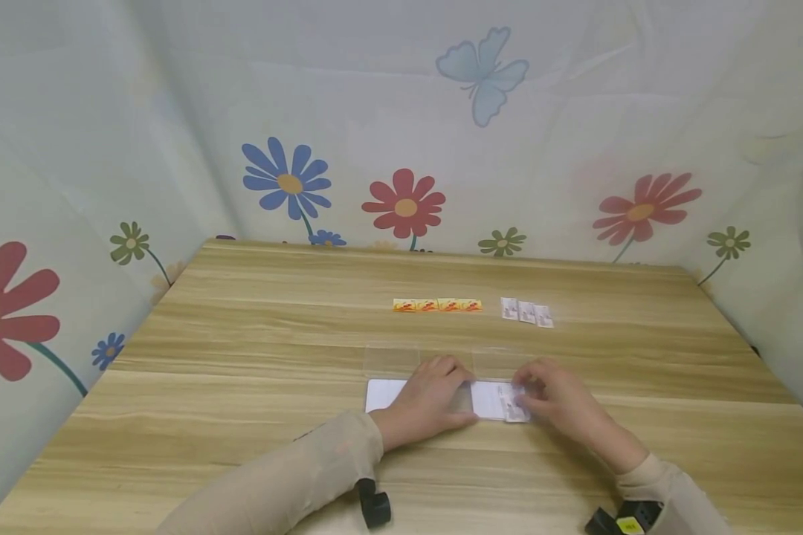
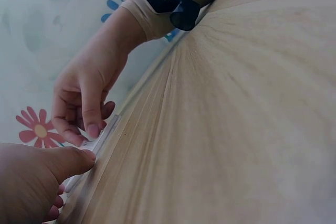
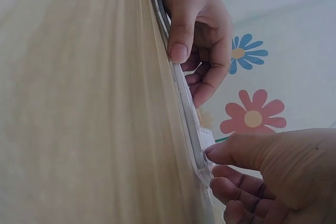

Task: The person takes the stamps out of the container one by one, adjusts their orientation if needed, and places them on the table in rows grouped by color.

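A flat white case with clear flaps lies near the middle of the table, its left part [image 1: 383, 394] and right part [image 1: 486, 401] showing on either side of my left hand [image 1: 428, 397]. That hand spans the case, thumb at the near edge and fingers at the far edge, and grips it. At the right end, my right hand [image 1: 557, 397] pinches a small white printed packet [image 1: 511, 407] lying over the white surface. The right wrist view shows the packet [image 3: 206, 137] by the right thumb. Whether the two white parts are joined is hidden under the left hand.
Behind the case, a row of several small yellow-orange packets [image 1: 438, 305] lies on the wooden table [image 1: 274, 319]. Three white printed packets [image 1: 526, 312] lie to their right. Clear flaps [image 1: 391, 361] extend behind the case. A flowered curtain [image 1: 348, 96] surrounds the table.
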A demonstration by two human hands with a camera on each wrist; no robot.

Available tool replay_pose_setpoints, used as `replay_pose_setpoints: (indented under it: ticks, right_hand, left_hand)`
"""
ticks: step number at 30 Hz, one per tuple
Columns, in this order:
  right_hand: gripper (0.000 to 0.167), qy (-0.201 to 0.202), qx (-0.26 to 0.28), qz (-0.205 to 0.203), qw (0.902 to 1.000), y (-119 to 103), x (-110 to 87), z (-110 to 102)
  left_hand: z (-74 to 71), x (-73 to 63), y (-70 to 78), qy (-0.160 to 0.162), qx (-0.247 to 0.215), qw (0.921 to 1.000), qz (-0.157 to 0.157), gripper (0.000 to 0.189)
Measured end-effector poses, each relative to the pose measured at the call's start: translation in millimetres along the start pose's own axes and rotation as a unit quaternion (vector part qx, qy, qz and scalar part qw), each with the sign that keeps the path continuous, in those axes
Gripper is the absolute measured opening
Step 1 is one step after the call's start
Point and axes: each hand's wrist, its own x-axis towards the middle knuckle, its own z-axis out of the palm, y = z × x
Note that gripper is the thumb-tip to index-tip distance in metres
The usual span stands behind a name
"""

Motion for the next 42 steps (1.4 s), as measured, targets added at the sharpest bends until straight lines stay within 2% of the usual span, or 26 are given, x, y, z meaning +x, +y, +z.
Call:
replay_pose_setpoints:
  ticks: [16, 23, 42]
  right_hand:
    - [0.013, 0.021, 0.001, -0.008, 0.9997, 5, -0.1, 5]
    - [0.012, 0.015, 0.01, 0.01, 0.9998, 5, 0.3, 1]
    - [0.008, -0.013, 0.066, 0.027, 0.9973, 7, 1.7, -10]
  left_hand:
    - [2.2, -0.7, -1.3, 0.01, -0.002, 0.9999, 0.009, 0.05]
    - [3.3, -0.7, -1.3, 0.012, -0.005, 0.9999, 0.01, 0.049]
    - [0.9, 0.4, 0.9, 0.006, -0.004, 1.0, 0.006, 0.049]
